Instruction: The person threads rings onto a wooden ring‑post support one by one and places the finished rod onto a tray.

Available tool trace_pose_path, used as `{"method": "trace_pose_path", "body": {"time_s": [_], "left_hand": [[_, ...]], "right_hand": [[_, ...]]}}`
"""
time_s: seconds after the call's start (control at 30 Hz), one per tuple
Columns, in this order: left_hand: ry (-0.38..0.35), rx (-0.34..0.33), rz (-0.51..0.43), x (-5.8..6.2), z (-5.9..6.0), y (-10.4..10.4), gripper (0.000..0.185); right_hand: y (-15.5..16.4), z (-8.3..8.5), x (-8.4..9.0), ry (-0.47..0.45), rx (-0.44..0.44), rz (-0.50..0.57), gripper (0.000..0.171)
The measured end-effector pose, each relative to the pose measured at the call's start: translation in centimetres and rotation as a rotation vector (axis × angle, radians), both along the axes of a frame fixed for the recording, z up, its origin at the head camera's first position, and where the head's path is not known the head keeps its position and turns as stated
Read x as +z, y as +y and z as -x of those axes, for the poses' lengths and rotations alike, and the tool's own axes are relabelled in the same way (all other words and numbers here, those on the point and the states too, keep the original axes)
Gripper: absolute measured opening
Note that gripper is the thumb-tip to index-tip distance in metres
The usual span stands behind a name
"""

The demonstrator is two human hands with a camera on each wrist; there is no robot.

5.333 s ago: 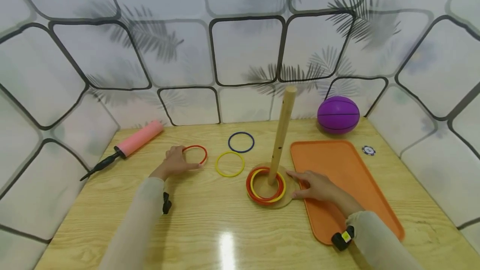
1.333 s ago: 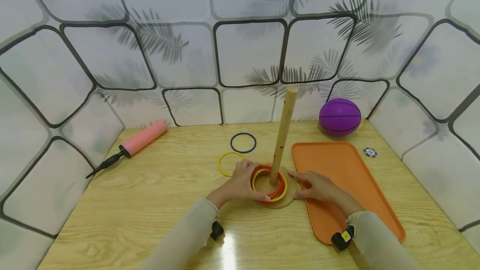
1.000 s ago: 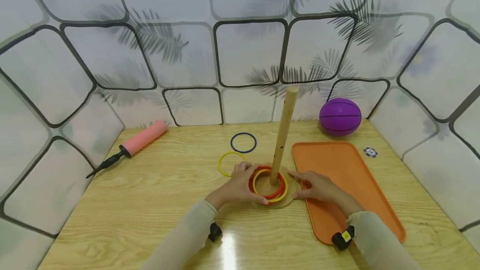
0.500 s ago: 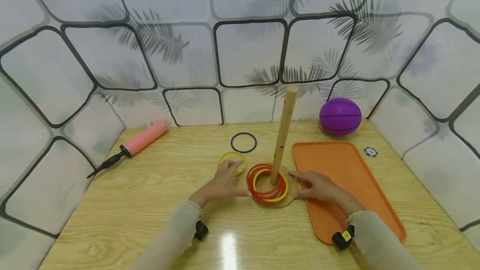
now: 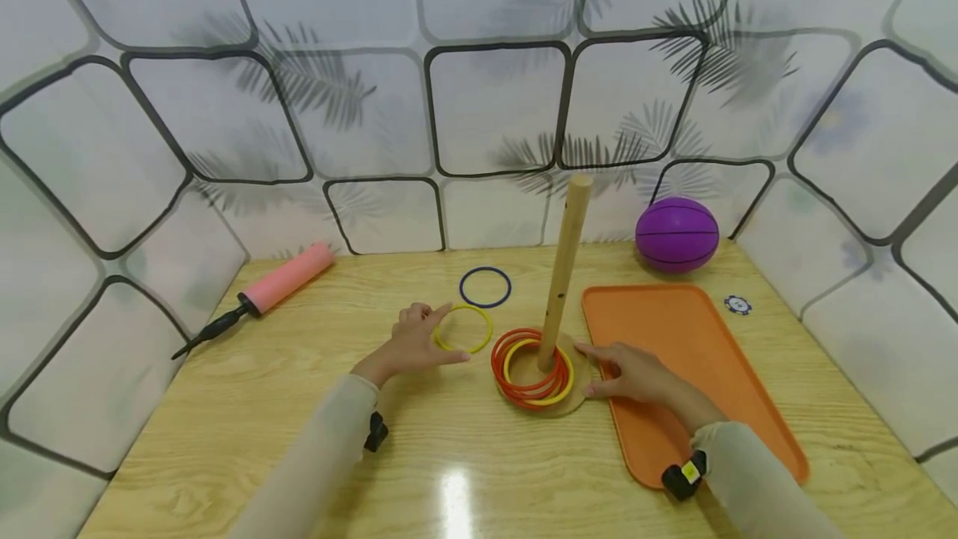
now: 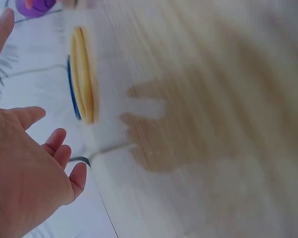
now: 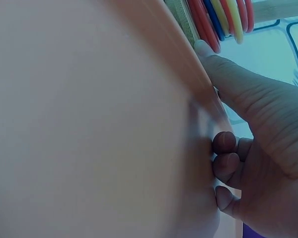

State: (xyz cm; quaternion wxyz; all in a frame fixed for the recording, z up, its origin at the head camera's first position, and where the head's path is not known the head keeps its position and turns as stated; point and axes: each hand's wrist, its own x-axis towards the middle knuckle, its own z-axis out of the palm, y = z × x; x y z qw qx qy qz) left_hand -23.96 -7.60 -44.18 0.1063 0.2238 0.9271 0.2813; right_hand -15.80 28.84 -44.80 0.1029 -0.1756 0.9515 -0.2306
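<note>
In the head view my left hand (image 5: 417, 341) is spread around the left side of a thin yellow ring (image 5: 490, 329) lying on the table, thumb and index finger apart. The left wrist view shows that hand (image 6: 30, 163) with nothing in its grasp. A wooden ring-toss stand (image 5: 563, 281) has an upright post on a round base, with red and yellow rings (image 5: 516, 393) heaped around the post. A blue ring also shows in that stack in the right wrist view. My right hand (image 5: 636, 374) holds the base's right edge between thumb and index finger.
Behind the yellow ring lies a blue ring (image 5: 485, 304). An orange tray (image 5: 674, 314) sits under my right hand. Further off are a purple ball (image 5: 677, 234), a poker chip (image 5: 738, 304) and a pink hand pump (image 5: 288, 279). Patterned walls enclose the table.
The loose red ring at the left has gone around the post with my left hand. That hand has let go and moved left to the yellow ring. My right hand stays at the base.
</note>
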Motion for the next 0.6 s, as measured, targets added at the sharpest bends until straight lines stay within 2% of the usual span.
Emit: {"method": "trace_pose_path", "body": {"time_s": [0.3, 0.6], "left_hand": [[-0.025, -0.009, 0.134, -0.5, 2.2, 0.4, 0.106], [-0.051, -0.029, 0.195, -0.4, 3.1, 0.9, 0.108]], "right_hand": [[0.0, 0.0, -0.2, -0.005, -0.004, 0.002, 0.076], [0.0, 0.1, -0.3, 0.021, 0.006, 0.001, 0.076]]}}
